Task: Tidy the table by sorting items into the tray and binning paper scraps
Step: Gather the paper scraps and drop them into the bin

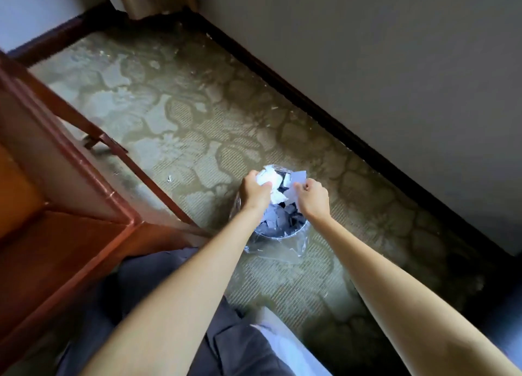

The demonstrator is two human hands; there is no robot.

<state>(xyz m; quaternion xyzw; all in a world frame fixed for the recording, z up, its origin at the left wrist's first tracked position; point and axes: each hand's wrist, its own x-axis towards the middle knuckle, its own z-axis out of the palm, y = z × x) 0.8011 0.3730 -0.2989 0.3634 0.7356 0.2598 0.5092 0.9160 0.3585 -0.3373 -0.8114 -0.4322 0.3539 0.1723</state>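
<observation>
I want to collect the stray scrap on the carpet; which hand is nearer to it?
Left. The left hand is over the bin's near-table side, closer to the stray scrap; the right hand is farther.

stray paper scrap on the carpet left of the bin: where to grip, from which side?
Pinch the scrap from straight above, fingertips closing across its raised crumpled folds. It lies low on the carpet, so a sideways approach finds no edge. The left hand is nearer, but it is full of paper over the bin.

White paper scraps (278,197) over lined bin (278,233)
</observation>
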